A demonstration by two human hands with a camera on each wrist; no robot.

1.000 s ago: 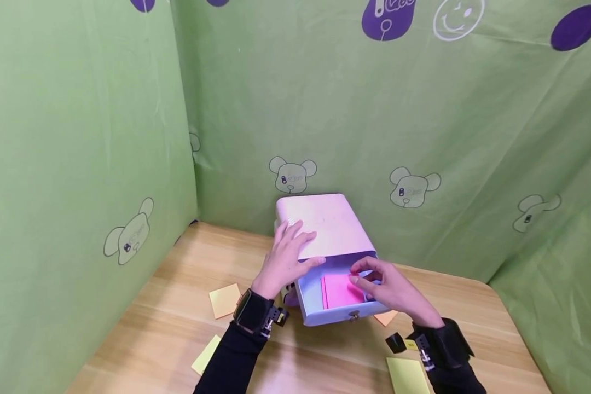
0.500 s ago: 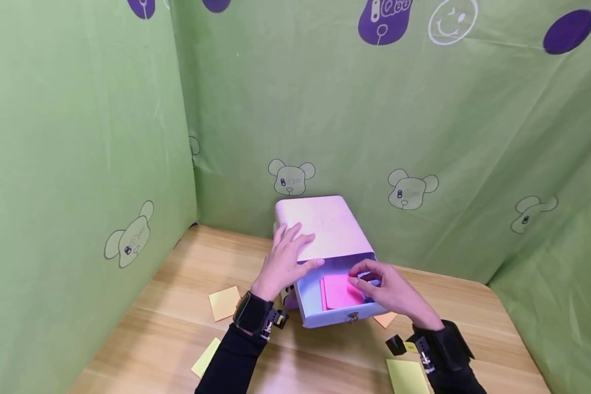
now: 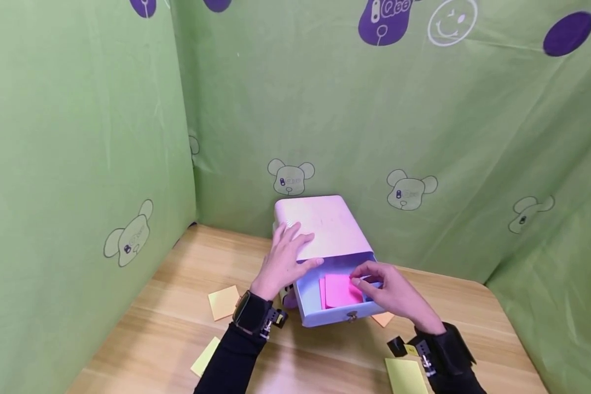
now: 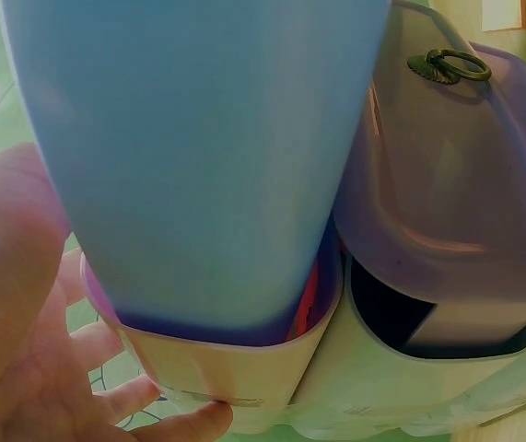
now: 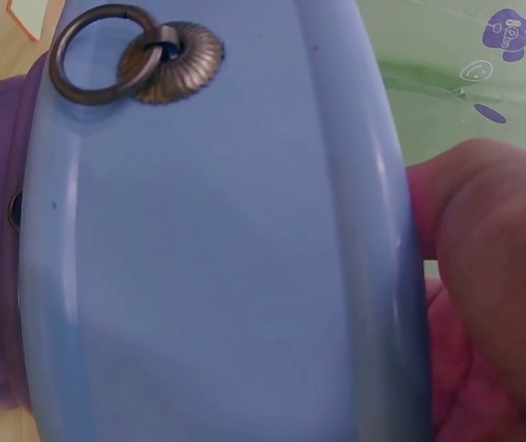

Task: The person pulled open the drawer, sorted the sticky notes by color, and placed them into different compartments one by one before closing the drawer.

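A small drawer cabinet with a pinkish-white top stands by the green cloth, its light blue drawer pulled out. My left hand rests on the cabinet's left top edge, fingers spread and thumb over the drawer. In the left wrist view those fingers lie along the cabinet housing. Inside the drawer, my right hand pinches the right edge of a pink sticky note pad between thumb and fingertips. Another pink layer shows beneath it at the left. In the right wrist view the drawer front hides the fingertips.
Purple drawers with ring pulls sit beside the blue one. An orange pad and a yellow pad lie at left on the wooden table. Another yellow pad lies front right, and an orange corner shows by the drawer.
The upper pink pad has slid slightly right in my right hand's pinch, baring more of the pink layer beneath. My left hand stays on the cabinet.
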